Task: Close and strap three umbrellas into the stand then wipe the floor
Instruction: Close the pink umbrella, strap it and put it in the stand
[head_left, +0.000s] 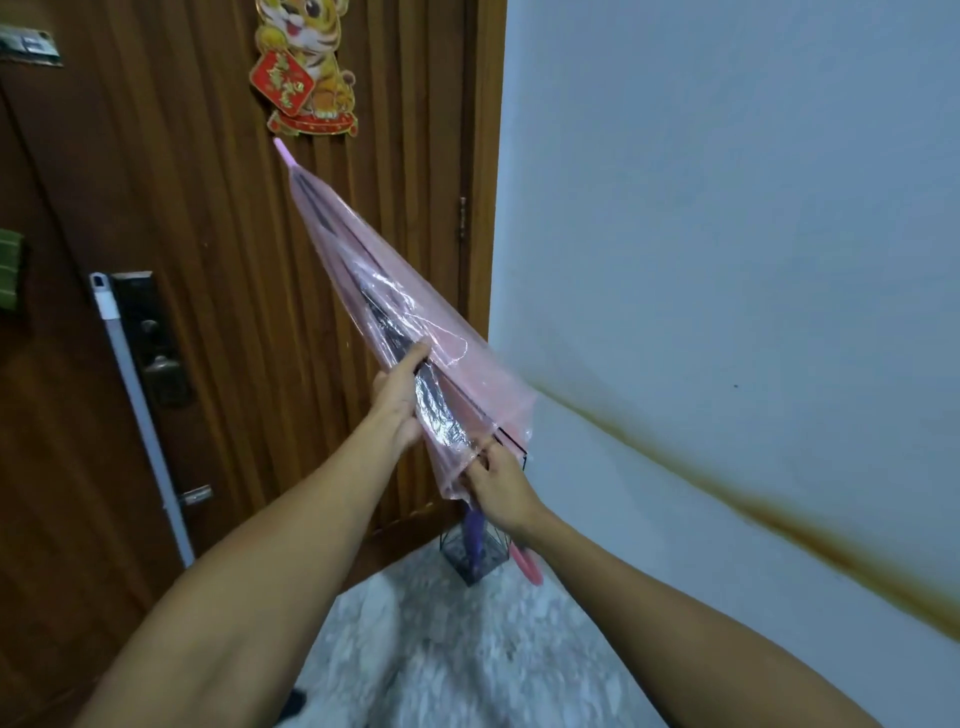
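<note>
A folded pink see-through umbrella (363, 291) points up and left, its tip near the door. My left hand (397, 402) grips the canopy about two thirds of the way down. My right hand (496, 486) holds the loose lower edge of the canopy near the rib ends. The curved pink handle (527, 564) pokes out below my right wrist. On the floor in the corner stands a black wire umbrella stand (470, 564) with a purple umbrella (475, 535) in it.
A brown wooden door (208, 260) with a dark lock plate (150, 338) fills the left. A white mop pole (140, 415) leans against it. The white wall (727, 234) on the right carries a brown streak. Grey speckled floor (467, 649) lies below.
</note>
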